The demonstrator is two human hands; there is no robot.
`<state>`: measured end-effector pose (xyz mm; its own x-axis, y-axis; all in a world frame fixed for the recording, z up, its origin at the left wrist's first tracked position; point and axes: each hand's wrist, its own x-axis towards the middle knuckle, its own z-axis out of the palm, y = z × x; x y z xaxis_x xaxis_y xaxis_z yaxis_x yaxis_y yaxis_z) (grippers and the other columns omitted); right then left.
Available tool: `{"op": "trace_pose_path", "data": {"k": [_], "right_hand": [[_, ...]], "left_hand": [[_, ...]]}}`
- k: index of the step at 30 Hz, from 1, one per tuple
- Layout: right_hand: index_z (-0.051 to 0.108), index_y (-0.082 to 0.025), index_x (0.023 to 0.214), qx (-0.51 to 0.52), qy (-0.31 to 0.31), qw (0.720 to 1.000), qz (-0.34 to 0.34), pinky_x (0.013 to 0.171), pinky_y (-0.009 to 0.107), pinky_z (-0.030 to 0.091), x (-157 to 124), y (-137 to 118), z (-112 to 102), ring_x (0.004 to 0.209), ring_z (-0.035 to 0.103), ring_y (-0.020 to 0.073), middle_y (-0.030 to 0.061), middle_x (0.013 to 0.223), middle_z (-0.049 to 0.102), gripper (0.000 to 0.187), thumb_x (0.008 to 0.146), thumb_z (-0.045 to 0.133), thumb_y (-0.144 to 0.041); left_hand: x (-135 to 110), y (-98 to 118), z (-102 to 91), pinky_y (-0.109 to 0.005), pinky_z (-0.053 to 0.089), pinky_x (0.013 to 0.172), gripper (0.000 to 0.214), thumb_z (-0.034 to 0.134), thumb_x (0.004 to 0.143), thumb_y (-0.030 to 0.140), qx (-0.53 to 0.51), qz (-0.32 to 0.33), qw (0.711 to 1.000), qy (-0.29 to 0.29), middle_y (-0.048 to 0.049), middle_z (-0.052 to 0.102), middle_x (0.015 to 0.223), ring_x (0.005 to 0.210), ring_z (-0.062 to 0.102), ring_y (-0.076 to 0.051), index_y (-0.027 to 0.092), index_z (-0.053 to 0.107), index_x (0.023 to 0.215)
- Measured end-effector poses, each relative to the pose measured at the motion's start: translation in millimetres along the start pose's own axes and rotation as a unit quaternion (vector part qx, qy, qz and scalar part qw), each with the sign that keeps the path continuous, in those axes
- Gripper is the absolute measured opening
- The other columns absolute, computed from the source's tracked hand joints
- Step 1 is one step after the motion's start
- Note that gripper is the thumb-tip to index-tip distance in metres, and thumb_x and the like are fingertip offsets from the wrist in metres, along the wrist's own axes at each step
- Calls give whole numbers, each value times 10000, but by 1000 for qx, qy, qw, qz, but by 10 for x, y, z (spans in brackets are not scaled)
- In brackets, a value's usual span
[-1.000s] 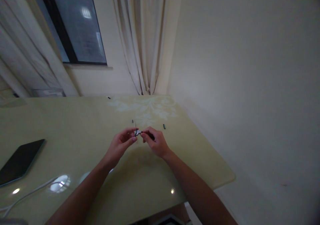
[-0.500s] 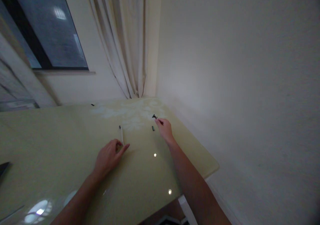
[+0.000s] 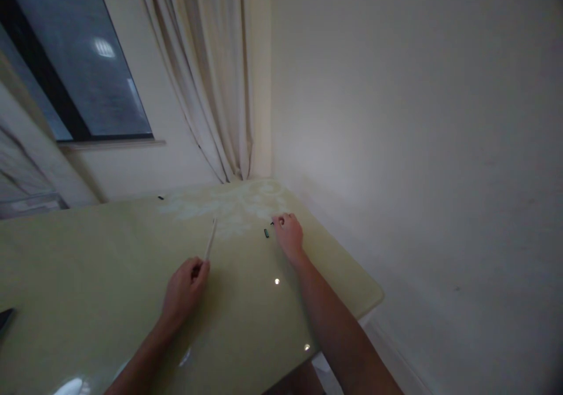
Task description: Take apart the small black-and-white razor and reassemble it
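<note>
Pale and thin, a stick (image 3: pixel 210 239) lies on the glossy bench (image 3: pixel 88 254), its near end pinched by the left hand (image 3: pixel 183 288), wrist low. The pick-up looks barely begun, and lifting would need a firmer pinch. Arm outstretched, the right hand (image 3: pixel 289 234) curls palm-down over a dark piece (image 3: pixel 272 223); whether it grips, I cannot tell. Another dark bit (image 3: pixel 266 232) lies just beside.

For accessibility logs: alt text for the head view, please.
Left hand holds the near end of a thin white stick at a pale table; right hand rests beside a small dark piece. Curtain and window behind.
</note>
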<state>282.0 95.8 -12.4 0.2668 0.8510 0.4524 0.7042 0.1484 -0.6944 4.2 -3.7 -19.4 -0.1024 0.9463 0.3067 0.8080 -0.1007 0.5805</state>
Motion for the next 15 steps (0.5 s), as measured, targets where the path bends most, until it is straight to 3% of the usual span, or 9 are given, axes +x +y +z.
{"op": "trace_pose_path", "data": {"k": [3,5,6,9,12,15], "right_hand": [[712,-174,825,197,-113,973,-26,655,271,403,-152,-286,45,685,558,164,38,714,614,550,1042,405,-576],[711,-167,836,301,-198,932,-35,625,258,396,-247,-442,100,668,550,151,29,712,616,584,991,460,-671],[701,-167,826,336,-208,918,-24,611,256,394,-274,-487,126,654,542,147,23,704,607,587,957,497,-702],[606,-189,727,391,-115,912,48,575,259,376,-233,-456,167,600,484,139,-5,638,527,615,894,510,-773],[485,-224,655,415,2,902,120,532,268,336,-71,-257,158,544,406,136,-32,573,418,649,886,412,-827],[457,-235,647,421,15,895,144,503,277,302,53,-88,137,514,366,140,-39,548,363,684,904,277,-844]], "left_hand": [[-9,269,49,-277,367,565,391,437,955,547,-98,55,994,10,26,475,611,575,484,-168,236,497,726],[27,485,155,-273,381,574,389,461,973,533,-129,109,985,-17,22,499,649,597,487,-164,232,508,732],[69,583,230,-277,405,599,387,464,983,520,-139,139,980,-42,8,534,688,630,512,-168,228,527,736],[290,780,519,-322,483,743,428,392,1021,489,-154,195,962,-116,-44,633,819,774,603,-202,218,633,794],[571,852,840,-377,500,847,383,476,976,484,-102,153,979,-93,-113,687,1015,933,654,-252,185,711,1018],[767,895,1093,-433,471,942,465,640,888,469,10,97,992,-76,-168,650,1264,1147,625,-321,191,675,1259]]}}
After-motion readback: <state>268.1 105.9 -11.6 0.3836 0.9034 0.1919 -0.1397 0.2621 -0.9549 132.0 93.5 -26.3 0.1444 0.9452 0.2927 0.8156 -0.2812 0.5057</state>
